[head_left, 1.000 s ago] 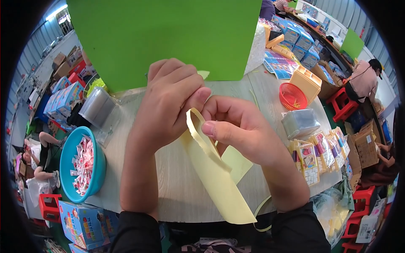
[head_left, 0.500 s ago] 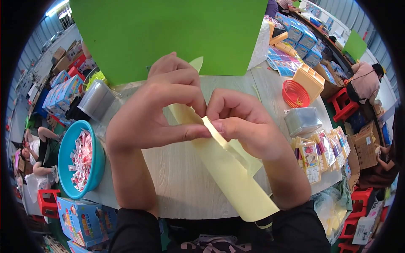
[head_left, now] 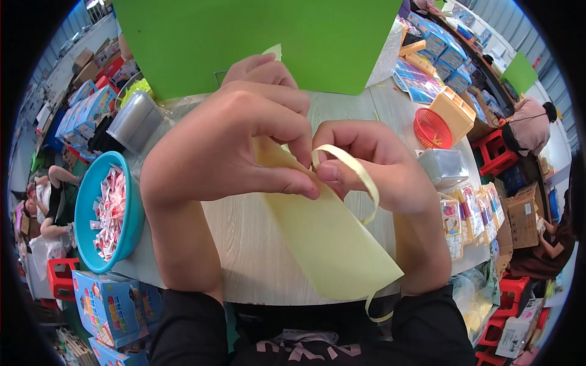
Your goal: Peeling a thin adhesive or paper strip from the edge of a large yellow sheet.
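Observation:
My left hand (head_left: pixel 235 137) is closed over a pale yellow sheet (head_left: pixel 326 250), with thumb and forefinger pinching its upper edge. The sheet slants down to the lower right, above the table. Beside it, my right hand (head_left: pixel 378 161) pinches a narrow yellow strip (head_left: pixel 370 186) between thumb and forefinger. That strip loops over the right thumb and falls toward the sheet's edge; another thin curl hangs under the sheet's lower corner. Both hands' fingertips almost meet. The sheet's far part is hidden behind my left hand, with a pointed tip showing above it.
A green board (head_left: pixel 244 36) stands across the back. At left, a teal basin (head_left: pixel 132 226) holds many small packets. At right are a red basket (head_left: pixel 418 129), a clear plastic box (head_left: pixel 444 168) and several wrapped packs (head_left: pixel 470 213). Blue cartons (head_left: pixel 110 308) stand at lower left.
My right thumb and forefinger now hold a thin strip that loops away from the sheet. The folded edge seen before no longer shows, and the sheet lies flatter. My view has shifted slightly.

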Action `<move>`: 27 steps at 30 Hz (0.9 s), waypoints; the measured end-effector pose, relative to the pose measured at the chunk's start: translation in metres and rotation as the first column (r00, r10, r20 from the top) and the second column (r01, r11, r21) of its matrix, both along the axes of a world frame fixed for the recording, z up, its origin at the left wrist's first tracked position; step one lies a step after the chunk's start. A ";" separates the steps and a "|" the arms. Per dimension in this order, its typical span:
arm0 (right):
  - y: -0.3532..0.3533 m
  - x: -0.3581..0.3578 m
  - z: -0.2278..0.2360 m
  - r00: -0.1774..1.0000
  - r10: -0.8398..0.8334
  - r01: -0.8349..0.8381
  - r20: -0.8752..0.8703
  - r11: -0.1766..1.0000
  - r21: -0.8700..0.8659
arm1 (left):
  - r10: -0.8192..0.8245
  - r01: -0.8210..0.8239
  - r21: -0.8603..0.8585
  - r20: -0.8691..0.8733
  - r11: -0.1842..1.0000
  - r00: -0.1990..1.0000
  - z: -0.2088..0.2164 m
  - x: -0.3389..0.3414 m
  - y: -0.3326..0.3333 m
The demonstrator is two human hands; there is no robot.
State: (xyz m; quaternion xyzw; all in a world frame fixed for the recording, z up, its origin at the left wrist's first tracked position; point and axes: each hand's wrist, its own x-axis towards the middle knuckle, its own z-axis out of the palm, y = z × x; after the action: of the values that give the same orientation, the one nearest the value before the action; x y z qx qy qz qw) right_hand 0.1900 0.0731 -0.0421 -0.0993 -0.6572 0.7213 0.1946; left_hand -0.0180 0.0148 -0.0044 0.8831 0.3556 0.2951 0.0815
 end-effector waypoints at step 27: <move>-0.013 0.002 0.004 0.988 0.007 -0.007 -0.157 1.000 -0.002 | -0.150 0.127 0.162 0.135 0.979 0.979 0.003 -0.008 0.005</move>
State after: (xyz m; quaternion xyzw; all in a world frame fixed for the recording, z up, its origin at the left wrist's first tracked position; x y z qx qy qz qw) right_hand 0.1922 0.0598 -0.0386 -0.0401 -0.6393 0.7285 0.2431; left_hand -0.0264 0.0199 -0.0017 0.8853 0.2625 0.3792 0.0599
